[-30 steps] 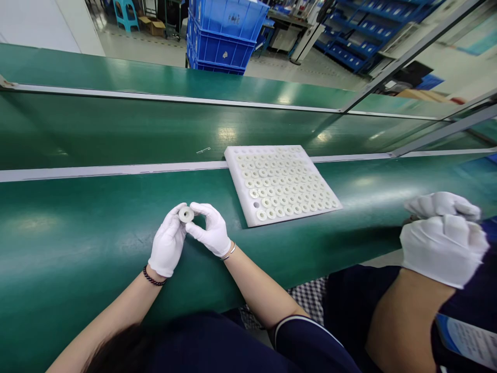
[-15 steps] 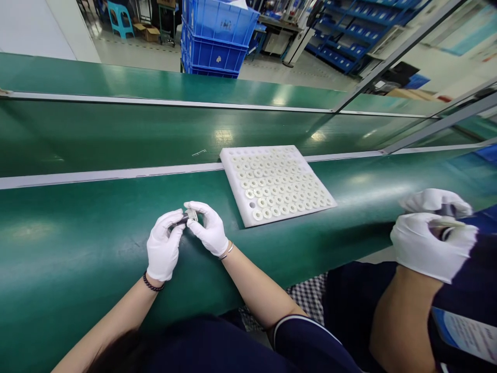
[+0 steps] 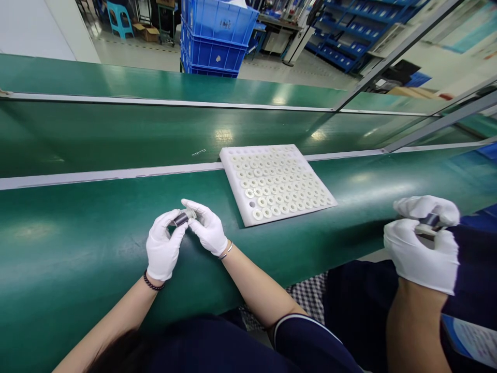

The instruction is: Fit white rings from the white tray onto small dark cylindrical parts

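My left hand (image 3: 162, 247) and my right hand (image 3: 208, 228), both in white gloves, meet above the green belt (image 3: 77, 233) and pinch a small cylindrical part (image 3: 183, 217) between their fingertips; it shows a dark side and a pale end. To the right of my hands lies a white foam tray (image 3: 237, 196) with rows of pale ring-shaped parts (image 3: 279, 186) set in its holes.
At the right edge a co-worker's two gloved hands (image 3: 423, 243) hold a small dark part. A metal rail (image 3: 97, 175) runs across the belt behind my hands. Blue crates (image 3: 217, 33) stand stacked beyond the far belt. A small wire piece (image 3: 200, 152) lies on the middle belt.
The part in my fingers has turned from face-on, showing its pale ring end, to side-on, showing its dark body. The co-worker's hands have shifted slightly left and lower.
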{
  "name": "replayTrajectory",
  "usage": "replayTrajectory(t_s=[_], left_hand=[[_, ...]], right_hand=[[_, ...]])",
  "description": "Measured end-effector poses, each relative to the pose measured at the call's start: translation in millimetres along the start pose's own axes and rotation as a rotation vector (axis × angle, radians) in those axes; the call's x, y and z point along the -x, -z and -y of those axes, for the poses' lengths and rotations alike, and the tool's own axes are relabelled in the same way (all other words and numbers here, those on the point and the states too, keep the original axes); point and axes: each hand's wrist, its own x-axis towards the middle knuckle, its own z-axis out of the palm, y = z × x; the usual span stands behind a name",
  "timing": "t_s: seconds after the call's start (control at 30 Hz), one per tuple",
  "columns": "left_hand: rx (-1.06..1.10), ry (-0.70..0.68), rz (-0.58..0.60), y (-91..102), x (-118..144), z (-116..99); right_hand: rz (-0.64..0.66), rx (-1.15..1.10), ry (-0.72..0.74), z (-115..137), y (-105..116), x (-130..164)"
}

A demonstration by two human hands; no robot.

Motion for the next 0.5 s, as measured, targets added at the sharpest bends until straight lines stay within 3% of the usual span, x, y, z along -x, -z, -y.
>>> replayTrajectory(t_s=[0.1,0.3,0.5], left_hand=[[-0.056,-0.027,0.026,1.7,-1.4,-2.2],[0.017,0.251,0.102,3.0,-2.5,-4.2],[-0.010,0.297,0.211,0.8,-8.3,-5.5]], right_hand=[[-0.008,-0.001,0.028,-0.7,-0.3,-0.3],[-0.124,0.170,0.077,-2.8,0.8,1.0],[-0.114,0.219,0.119,1.0,1.1,-2.4]])
